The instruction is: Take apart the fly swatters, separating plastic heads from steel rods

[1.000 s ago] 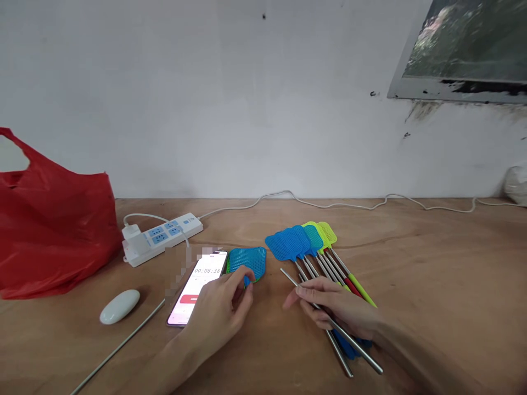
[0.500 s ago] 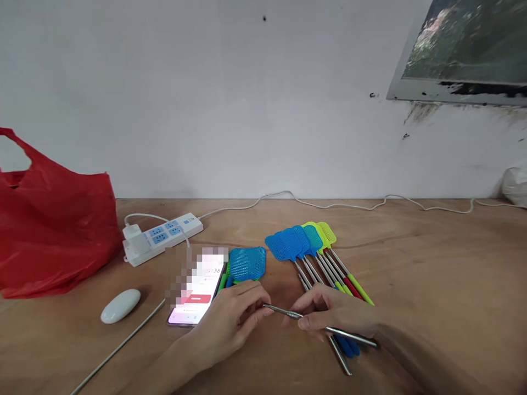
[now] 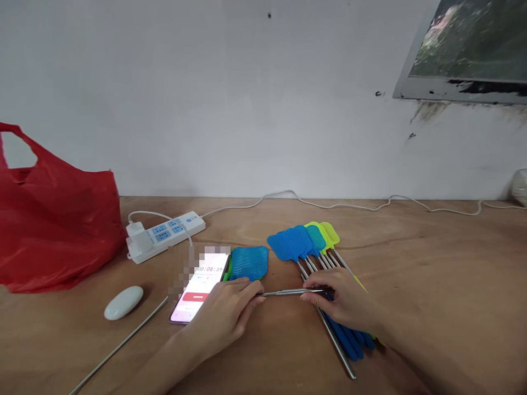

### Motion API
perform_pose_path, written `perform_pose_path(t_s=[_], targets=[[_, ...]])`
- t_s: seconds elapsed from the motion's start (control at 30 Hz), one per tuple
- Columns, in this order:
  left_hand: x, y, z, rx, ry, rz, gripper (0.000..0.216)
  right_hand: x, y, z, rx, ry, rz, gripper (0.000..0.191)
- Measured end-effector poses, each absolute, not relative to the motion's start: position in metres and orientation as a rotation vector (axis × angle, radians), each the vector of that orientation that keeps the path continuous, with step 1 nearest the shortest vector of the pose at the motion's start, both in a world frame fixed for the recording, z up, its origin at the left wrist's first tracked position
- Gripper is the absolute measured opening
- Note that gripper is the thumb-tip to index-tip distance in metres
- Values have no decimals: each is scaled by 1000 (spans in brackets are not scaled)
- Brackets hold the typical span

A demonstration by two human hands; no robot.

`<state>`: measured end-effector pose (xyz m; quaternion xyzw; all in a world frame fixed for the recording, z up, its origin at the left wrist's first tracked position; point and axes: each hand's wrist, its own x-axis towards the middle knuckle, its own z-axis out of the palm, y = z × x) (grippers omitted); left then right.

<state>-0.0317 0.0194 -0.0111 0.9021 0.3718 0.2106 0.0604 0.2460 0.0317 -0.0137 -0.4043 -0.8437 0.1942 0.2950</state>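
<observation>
Your metal rod (image 3: 288, 292) now lies level, no longer slanting; your left hand (image 3: 224, 315) pinches its tip, and your right hand (image 3: 348, 304) keeps its grip clamped further along.

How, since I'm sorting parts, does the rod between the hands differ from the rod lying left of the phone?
The held rod is gripped by the left hand and right hand; the loose rod lies untouched on the table. The held rod runs level; the loose rod slants down-left, out of view. Both are thin, silvery metal.
</observation>
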Motion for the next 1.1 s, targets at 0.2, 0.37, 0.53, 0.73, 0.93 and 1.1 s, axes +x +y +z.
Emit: perform_pose_path(t_s=[0.2,0.37,0.53,0.73,0.93,1.1], targets=[[-29,18,-14,2653,1130,635,29,239,27,-20,-980,-2284,339,15],[-26,15,-10,2553,1138,563,30,236,26,-21,-888,-2253,194,3],[-24,12,-5,2608,1131,524,21,235,26,-16,-898,-2289,178,9],[-24,14,-15,2716,1077,591,30,231,22,-17,-932,-2389,182,17],[-23,17,-17,2653,1100,747,32,226,16,-10,-963,-2369,395,34],[-21,13,-4,2581,1096,760,30,224,12,4,-1161,-2380,541,41]])
